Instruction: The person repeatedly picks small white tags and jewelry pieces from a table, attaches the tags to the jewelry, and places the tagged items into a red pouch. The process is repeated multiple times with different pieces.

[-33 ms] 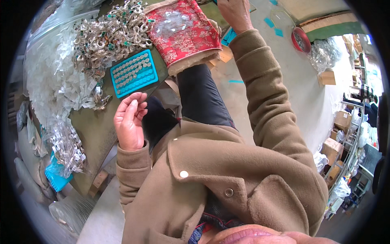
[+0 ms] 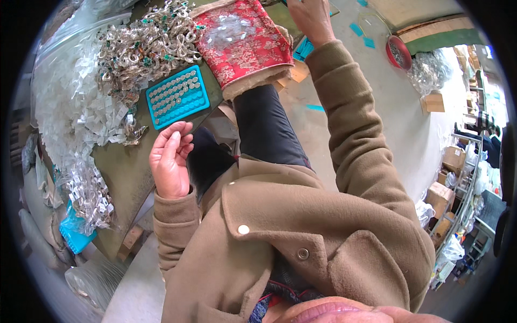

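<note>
- Your left hand (image 2: pixel 171 160) hung loosely open, palm up and fingers half curled, grasping nothing, just off the near edge of the olive-green worktable (image 2: pixel 121 172).
- Nearest to it lay the turquoise rectangular plastic tray with rows of small silvery round pieces (image 2: pixel 177 97), flat on the table just beyond your fingertips and not touched.
- I judged that tray light and fairly stiff, but its loose pieces looked ready to slide or spill if it tipped; the short edges, held level, seemed the place to take hold.
- Beyond the tray sat a heap of silvery metal ornaments with green stones (image 2: pixel 145 46); these looked small, hard and tangled, better pinched up one at a time.
- Your right hand (image 2: pixel 311 19) was stretched far out over the table's far side, just past the red brocade cushion with a clear plastic sheet on top (image 2: pixel 242 40). Whether it was closed on anything I could not tell, since its fingers ran out of view.
- The cushion looked soft and yielding, and the plastic on it slippery.
- A drift of small clear plastic bags (image 2: pixel 70 118) covered the table's left part; they looked featherlight and slick.
</note>
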The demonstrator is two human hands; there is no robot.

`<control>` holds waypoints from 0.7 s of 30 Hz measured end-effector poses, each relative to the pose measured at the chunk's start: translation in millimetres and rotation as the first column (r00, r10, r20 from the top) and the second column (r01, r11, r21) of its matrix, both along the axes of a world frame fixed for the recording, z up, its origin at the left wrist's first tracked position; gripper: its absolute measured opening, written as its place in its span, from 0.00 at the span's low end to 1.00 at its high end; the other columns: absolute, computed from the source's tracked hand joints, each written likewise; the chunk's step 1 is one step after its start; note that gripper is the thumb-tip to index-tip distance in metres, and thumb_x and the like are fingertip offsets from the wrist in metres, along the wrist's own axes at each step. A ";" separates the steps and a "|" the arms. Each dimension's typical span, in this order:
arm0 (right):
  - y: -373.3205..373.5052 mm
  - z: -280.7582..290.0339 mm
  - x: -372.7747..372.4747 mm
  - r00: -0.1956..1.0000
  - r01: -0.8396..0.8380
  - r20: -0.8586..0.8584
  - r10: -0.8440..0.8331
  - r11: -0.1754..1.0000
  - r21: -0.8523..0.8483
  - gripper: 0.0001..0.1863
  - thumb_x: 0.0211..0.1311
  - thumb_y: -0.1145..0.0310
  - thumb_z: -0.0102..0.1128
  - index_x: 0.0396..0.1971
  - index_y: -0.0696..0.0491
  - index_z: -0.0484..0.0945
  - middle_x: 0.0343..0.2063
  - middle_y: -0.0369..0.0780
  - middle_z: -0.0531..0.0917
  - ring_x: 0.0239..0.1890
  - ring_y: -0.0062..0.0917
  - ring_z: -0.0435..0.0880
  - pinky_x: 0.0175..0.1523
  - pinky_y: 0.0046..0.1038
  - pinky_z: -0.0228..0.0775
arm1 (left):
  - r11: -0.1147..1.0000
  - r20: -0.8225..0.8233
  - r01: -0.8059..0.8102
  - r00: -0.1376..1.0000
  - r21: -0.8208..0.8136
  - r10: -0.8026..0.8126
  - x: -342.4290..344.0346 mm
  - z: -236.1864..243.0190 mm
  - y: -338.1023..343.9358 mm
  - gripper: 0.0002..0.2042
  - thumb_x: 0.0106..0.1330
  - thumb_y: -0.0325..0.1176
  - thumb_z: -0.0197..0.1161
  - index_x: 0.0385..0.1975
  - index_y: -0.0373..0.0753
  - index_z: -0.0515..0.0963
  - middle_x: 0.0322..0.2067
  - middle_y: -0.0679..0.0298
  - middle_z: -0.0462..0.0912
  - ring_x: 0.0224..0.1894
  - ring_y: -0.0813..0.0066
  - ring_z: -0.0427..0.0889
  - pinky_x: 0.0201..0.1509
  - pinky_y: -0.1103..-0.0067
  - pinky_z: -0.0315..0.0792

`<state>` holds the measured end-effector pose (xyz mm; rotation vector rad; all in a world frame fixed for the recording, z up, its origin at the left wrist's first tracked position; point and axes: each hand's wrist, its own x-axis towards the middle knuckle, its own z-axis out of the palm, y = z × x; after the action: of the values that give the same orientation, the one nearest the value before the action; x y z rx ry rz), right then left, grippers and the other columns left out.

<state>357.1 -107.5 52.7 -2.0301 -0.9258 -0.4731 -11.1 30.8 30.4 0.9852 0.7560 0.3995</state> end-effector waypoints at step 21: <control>19.8 -31.7 -85.9 0.855 -0.514 -0.130 0.503 0.784 -0.349 0.05 0.60 0.68 0.64 0.36 0.49 0.83 0.37 0.39 0.81 0.38 0.34 0.83 0.43 0.31 0.77 | 1.000 0.099 -0.006 0.995 -0.003 0.006 -21.4 -0.9 1.6 0.10 0.72 0.29 0.55 0.48 0.35 0.78 0.46 0.57 0.85 0.39 0.81 0.83 0.42 0.85 0.77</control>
<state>271.2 -87.6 21.0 -1.9831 -1.5827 0.0431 -32.4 32.5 29.5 0.9535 0.6698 0.4492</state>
